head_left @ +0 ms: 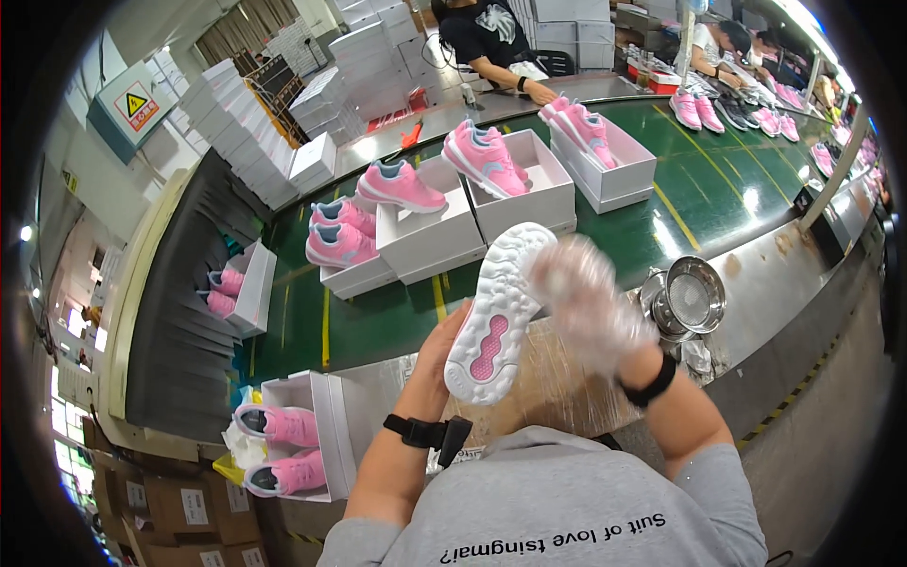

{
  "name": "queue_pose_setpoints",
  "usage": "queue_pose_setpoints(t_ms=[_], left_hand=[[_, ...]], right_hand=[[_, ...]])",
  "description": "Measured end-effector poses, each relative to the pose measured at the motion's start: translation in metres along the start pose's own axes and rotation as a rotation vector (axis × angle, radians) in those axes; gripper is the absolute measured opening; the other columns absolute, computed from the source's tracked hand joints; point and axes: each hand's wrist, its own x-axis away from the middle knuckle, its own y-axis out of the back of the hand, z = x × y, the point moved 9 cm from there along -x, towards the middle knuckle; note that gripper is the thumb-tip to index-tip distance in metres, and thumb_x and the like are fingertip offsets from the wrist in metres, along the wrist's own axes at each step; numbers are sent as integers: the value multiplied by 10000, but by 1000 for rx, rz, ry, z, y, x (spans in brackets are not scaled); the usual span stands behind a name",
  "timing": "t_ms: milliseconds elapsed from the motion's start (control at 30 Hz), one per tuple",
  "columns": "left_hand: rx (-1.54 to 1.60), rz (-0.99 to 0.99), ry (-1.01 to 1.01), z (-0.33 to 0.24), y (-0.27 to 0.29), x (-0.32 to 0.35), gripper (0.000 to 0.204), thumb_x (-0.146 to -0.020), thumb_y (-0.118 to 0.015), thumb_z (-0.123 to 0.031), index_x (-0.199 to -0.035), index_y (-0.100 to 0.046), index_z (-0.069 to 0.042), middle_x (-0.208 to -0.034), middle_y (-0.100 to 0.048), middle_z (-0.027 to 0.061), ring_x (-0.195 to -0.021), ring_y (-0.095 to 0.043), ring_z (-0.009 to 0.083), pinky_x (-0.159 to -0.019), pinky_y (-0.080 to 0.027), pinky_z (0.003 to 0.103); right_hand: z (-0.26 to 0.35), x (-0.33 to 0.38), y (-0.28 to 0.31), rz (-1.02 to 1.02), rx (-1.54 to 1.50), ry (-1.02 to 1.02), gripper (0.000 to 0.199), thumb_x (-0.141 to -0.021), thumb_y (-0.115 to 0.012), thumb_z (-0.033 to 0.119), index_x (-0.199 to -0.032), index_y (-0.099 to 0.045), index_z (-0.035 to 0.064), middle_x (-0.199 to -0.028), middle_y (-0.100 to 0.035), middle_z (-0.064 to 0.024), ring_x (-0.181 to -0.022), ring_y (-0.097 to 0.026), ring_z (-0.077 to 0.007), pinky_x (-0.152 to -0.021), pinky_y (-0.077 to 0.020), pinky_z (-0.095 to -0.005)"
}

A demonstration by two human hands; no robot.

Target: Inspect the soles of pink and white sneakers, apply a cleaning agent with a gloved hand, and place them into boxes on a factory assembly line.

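Observation:
A sneaker [515, 293] with a white lugged sole and a pink honeycomb insert is held sole toward me. My left hand [440, 352] is closed around its left side, the fingers mostly hidden behind it. At the sole's upper right is my right hand [588, 300], covered in a clear plastic glove or wrap and smeared by motion. Whether it touches the sole or grips anything cannot be made out. Beyond my hands, pink sneakers [484, 156] rest on and in open white shoe boxes [430, 248] on a green conveyor belt [364, 333].
Right of my hands, metal bowls [694, 295] stand on the steel ledge. An open box [333, 425] with two pink shoes sits at lower left. Another shoe box [253, 288] is by the dark tunnel curtain [179, 331]. Across the belt, a co-worker's hand [540, 92] reaches toward a shoe.

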Motion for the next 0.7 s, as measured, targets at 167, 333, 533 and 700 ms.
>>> queue_pose_setpoints(t_ms=[167,333,533,700], left_hand=[[-82,-49,-72,4,2,-13,359,-908,-605,-294,-1126,-597,-9,-1014,-666,87,-845,-660,169,-739,-553,304],[-56,-25,-168,-11,-5,-14,367,-915,-590,-312,-1127,-594,-12,-1022,-664,85,-852,-661,182,-734,-553,315],[-17,-84,-206,-12,36,-25,427,-918,-573,-340,-1164,-563,10,-1044,-660,112,-885,-660,197,-765,-554,326],[134,13,-167,-13,20,-20,464,-923,-561,-342,-1222,-523,11,-1140,-624,135,-985,-632,222,-838,-535,353]], right_hand=[[-2,-33,-14,62,946,195,176,-823,-518,78,-977,-570,12,-963,-596,-134,-945,-558,-317,-859,-450,-391],[-15,23,-110,557,1341,500,149,-742,-580,82,-890,-567,69,-873,-569,-91,-862,-579,-273,-763,-492,-379],[-49,90,-84,1080,1470,484,304,-763,-588,143,-1062,-585,87,-969,-571,-76,-965,-565,-218,-803,-499,-347],[-41,76,-46,1070,1603,277,317,-764,-588,154,-1074,-582,85,-992,-573,-68,-990,-566,-250,-811,-503,-365]])
